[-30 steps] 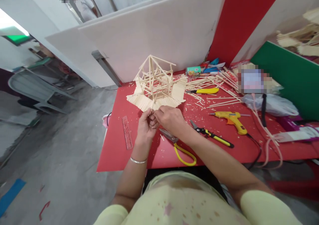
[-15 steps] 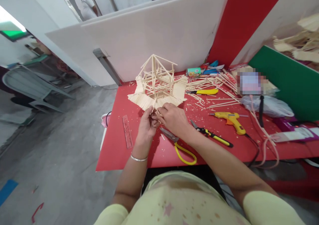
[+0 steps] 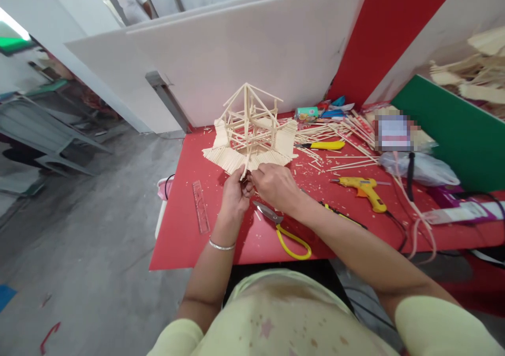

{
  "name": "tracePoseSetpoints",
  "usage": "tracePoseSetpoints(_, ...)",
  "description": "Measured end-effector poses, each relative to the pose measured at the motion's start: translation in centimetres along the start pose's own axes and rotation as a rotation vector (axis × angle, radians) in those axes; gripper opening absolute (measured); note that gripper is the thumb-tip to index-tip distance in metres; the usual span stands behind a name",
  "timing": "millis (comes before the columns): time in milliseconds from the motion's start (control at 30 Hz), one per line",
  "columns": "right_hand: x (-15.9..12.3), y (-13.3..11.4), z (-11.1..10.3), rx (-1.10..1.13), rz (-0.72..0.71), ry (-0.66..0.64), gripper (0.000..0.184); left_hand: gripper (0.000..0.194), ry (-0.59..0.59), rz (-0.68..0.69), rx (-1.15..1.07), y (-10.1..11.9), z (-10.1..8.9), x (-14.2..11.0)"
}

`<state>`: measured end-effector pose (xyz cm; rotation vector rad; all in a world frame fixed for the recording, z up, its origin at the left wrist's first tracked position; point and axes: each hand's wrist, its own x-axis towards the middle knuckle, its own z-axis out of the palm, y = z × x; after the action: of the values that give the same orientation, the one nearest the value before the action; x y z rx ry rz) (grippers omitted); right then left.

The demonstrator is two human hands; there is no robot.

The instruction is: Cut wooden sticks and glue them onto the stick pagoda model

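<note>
A lantern-like model (image 3: 246,119) built of pale thin wooden sticks stands upright on the red tabletop, with flat panels of sticks fanning out round its base. At the model's front corner, my left hand (image 3: 235,194) is closed on the end of a wooden stick (image 3: 246,165) that juts toward me. Close beside it, my right hand (image 3: 276,186) has its fingers pressed together; what lies between the fingertips is hidden. Below my right hand lie scissors with yellow handles (image 3: 294,244). A clear ruler (image 3: 200,207) rests left of my left hand.
Right of the model lie loose sticks (image 3: 351,159), a yellow-handled cutter (image 3: 327,145) and a yellow glue gun (image 3: 365,187) with its cord. My right forearm partly covers another black-and-yellow tool (image 3: 347,218). A white board (image 3: 244,56) stands behind; a green board (image 3: 453,135) leans at right.
My hands have shifted only slightly at the model's front corner, and the stick end there shows more clearly. My right forearm now covers more of the black-and-yellow tool.
</note>
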<state>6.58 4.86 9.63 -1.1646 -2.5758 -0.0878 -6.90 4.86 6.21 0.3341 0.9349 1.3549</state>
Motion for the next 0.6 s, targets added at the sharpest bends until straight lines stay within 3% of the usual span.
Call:
tracePoseSetpoints(167,-0.1,-0.4,0.2,0.079,0.110,0.030,0.033,0.029,0.075,0.026,0.017,0.2,0.5,-0.4)
tracePoseSetpoints(300,-1.9,-1.5,0.5,0.213,0.195,0.181,0.038,0.029,0.094,0.033,-0.006,0.5,1.3,-1.1)
tracePoseSetpoints(367,-4.0,-1.6,1.3,0.255,0.221,0.222,0.038,0.034,0.102,0.042,-0.012,0.6,1.5,-1.4)
tracePoseSetpoints(433,-7.0,-1.0,2.4,0.246,0.281,0.172,0.035,0.039,0.085,0.033,0.009,0.6,1.4,-1.7)
tracePoseSetpoints(600,-16.5,3.9,4.0,0.100,0.601,0.077,0.037,0.037,0.054,0.064,-0.017,0.1,-0.4,-2.2)
